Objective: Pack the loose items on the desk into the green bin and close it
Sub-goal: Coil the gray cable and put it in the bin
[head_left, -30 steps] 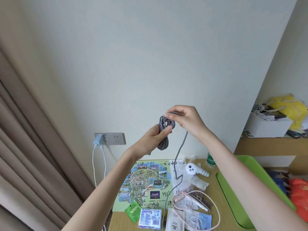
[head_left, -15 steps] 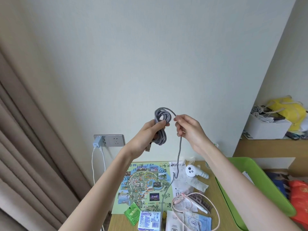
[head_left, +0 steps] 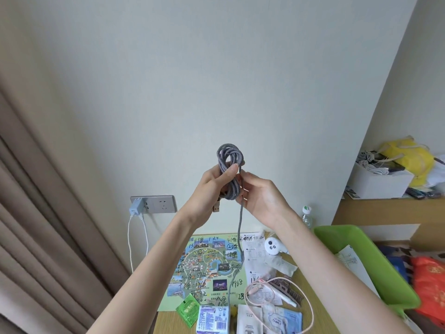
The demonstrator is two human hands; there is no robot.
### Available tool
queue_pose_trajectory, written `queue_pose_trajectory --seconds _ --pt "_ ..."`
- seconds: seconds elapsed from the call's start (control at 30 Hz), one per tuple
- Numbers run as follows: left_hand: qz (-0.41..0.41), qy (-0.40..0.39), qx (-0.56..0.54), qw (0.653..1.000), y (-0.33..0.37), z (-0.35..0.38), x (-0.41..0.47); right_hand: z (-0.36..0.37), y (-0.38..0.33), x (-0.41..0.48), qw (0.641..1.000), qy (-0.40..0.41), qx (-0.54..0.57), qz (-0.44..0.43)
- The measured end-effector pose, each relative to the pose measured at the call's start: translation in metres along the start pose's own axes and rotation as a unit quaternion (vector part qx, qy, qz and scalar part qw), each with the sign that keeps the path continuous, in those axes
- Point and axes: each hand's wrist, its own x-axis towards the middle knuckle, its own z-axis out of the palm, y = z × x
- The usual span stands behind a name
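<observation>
A grey braided cable (head_left: 230,169) is coiled into loops held up in front of the wall. My left hand (head_left: 212,186) grips the coil, thumb across it, and a USB plug (head_left: 216,208) sticks out below the palm. My right hand (head_left: 258,197) pinches the loose strand just under the coil; the rest of the strand hangs down to the desk. The green bin (head_left: 370,263) stands open at the right of the desk with papers inside.
On the wooden desk (head_left: 310,280) lie a park map (head_left: 207,268), a white device (head_left: 273,247), a pink cable (head_left: 277,300), a tissue pack (head_left: 213,319), a green sachet (head_left: 187,309) and paper packets. A wall socket (head_left: 154,203) holds a charger. A shelf with a white box (head_left: 378,184) is at the right.
The coil has grown by another loop. My right hand came down from the top of the coil to just below it, sliding along the hanging strand. The view tilted slightly downward.
</observation>
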Motion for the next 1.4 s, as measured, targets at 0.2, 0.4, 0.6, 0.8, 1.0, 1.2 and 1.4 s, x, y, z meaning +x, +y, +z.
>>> queue_pose_trajectory --seconds 0.2,0.4,0.6,0.8,1.0,1.2,1.4 --pt "0.003 0.006 0.064 0.998 -0.002 0.008 0.000 -0.003 -0.002 -0.003 0.999 0.001 -0.027 0.033" --pt "-0.023 0.021 0.063 0.998 -0.003 0.006 -0.001 0.000 -0.005 -0.003 0.996 -0.008 -0.070 0.048" --pt "-0.030 0.059 -0.068 0.995 -0.005 0.000 0.001 -0.002 -0.002 -0.001 0.991 -0.022 -0.114 0.066" --pt "-0.026 0.157 -0.128 0.979 0.001 -0.030 0.005 -0.021 0.002 -0.011 0.954 -0.051 -0.267 0.130" --pt "-0.015 0.221 0.021 0.975 -0.006 -0.061 0.003 -0.036 0.000 -0.013 0.927 -0.034 -0.358 0.111" --pt "-0.016 0.210 0.112 0.971 -0.029 -0.076 -0.001 -0.023 -0.019 -0.011 0.925 -0.038 -0.378 -0.032" --pt "-0.023 0.096 0.146 0.984 -0.044 -0.061 -0.003 0.004 -0.037 -0.002 0.888 -0.011 -0.442 -0.125"
